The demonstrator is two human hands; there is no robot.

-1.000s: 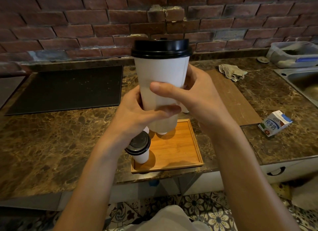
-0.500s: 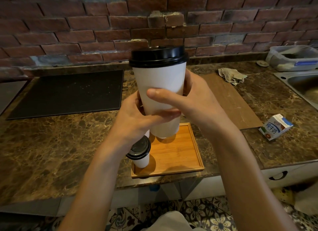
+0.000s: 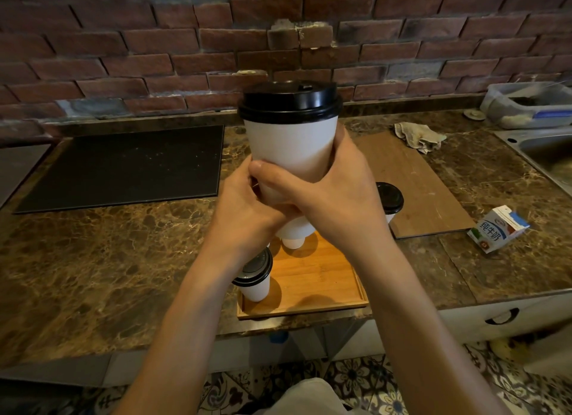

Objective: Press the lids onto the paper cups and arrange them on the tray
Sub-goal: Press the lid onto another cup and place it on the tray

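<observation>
Lidded cup [image 3: 291,148] — upright over tray [image 3: 325,278] — gripped between left hand [image 3: 244,216] and right hand [image 3: 334,204] (fingers curled).

The tall white paper cup [image 3: 291,154] above the square orange wooden tray [image 3: 325,278] looked matt and smooth, its round black plastic lid [image 3: 289,100] slightly glossy. The tray's wood had a satin sheen. Under it the brown veined stone counter [image 3: 93,260] shone polished; behind it rose a rough red-brick wall [image 3: 154,43].
</observation>
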